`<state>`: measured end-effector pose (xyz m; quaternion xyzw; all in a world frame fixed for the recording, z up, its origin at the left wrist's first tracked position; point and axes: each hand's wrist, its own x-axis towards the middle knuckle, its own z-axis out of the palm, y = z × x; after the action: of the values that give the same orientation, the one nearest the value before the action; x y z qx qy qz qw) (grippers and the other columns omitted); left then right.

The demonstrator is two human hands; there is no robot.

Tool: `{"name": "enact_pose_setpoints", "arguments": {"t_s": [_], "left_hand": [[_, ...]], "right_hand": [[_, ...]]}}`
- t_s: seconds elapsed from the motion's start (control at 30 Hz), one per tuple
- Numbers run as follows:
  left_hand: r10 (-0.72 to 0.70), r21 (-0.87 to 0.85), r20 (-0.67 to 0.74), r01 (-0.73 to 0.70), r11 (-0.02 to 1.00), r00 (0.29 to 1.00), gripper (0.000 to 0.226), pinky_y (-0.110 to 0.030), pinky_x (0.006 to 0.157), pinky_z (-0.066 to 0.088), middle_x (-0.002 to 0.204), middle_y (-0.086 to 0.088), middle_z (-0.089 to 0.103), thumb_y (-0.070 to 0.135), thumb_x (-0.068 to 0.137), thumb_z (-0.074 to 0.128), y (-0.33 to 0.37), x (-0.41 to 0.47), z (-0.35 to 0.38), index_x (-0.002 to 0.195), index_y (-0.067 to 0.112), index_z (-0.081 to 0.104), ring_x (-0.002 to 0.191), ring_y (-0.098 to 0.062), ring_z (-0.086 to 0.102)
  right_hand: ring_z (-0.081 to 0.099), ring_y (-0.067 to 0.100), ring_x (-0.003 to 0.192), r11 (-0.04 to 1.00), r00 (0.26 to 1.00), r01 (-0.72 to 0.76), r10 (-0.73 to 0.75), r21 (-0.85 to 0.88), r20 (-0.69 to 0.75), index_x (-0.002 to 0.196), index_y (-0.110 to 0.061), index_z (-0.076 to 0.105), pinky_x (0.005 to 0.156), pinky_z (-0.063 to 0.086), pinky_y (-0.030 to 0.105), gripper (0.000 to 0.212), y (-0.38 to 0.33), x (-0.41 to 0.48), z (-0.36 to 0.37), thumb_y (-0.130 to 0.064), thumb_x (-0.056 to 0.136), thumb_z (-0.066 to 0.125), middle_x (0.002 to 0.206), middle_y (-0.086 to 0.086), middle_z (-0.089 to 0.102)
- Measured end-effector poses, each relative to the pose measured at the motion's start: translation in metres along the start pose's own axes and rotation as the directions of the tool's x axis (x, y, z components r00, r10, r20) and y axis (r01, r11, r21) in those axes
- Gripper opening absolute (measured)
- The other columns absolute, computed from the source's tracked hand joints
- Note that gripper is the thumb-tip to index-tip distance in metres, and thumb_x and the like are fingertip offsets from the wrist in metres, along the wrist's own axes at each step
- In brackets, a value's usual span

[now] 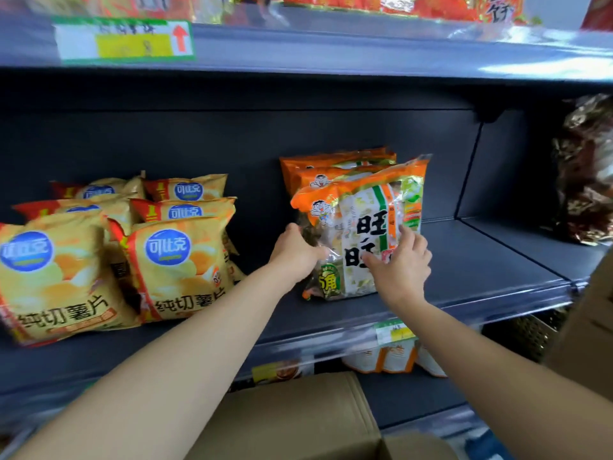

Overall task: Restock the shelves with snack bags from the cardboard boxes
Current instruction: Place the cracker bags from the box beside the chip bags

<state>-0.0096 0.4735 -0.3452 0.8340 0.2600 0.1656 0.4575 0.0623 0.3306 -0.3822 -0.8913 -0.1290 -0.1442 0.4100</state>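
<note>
Shelving step in hand. Gripping bag point(365, 207) at its left edge with left hand point(297, 250), fingers curled; pressing its front with right hand point(403, 263), fingers spread flat. Standing nearly upright on shelf point(481, 260), against matching bags point(331, 164) behind, apart from chips point(179, 260). Next, probably: squaring it, releasing gently without toppling, then down to box point(292, 416) for another.

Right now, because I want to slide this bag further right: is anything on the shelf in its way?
Nothing visible. The left hand grips the orange cracker bag by its edge, the right hand presses its front, and the shelf right of it is bare.
</note>
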Motion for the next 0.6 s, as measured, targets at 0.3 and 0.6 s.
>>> {"name": "enact_pose_setpoints", "arguments": {"t_s": [0.3, 0.6], "left_hand": [[0.266, 0.369, -0.376, -0.12, 0.922, 0.887, 0.044, -0.037, 0.093, 0.047, 0.131, 0.001, 0.048, 0.013, 0.088, 0.061, -0.033, -0.074, -0.13, 0.129, 0.021, 0.048, 0.112, -0.021, 0.054], [-0.012, 0.36, -0.634, 0.309, 0.88, 0.773, 0.081, -0.048, 0.103, 0.032, 0.147, -0.008, 0.019, 0.039, 0.073, 0.076, -0.126, -0.096, -0.248, 0.139, 0.024, 0.032, 0.132, -0.035, 0.024]], "right_hand": [[0.036, 0.024, 0.128, 0.863, 0.878, 0.426, -0.467, 0.272, 0.107, 0.133, -0.009, 0.045, 0.106, 0.031, 0.031, 0.052, -0.118, -0.074, 0.046, -0.02, 0.087, 0.066, 0.137, 0.008, 0.04], [0.002, 0.032, 0.143, 0.888, 0.819, 0.454, -0.449, 0.074, 0.358, 0.151, -0.028, 0.007, 0.11, 0.028, 0.051, 0.096, -0.183, -0.13, 0.106, -0.056, 0.08, 0.064, 0.158, 0.004, -0.007]]}}
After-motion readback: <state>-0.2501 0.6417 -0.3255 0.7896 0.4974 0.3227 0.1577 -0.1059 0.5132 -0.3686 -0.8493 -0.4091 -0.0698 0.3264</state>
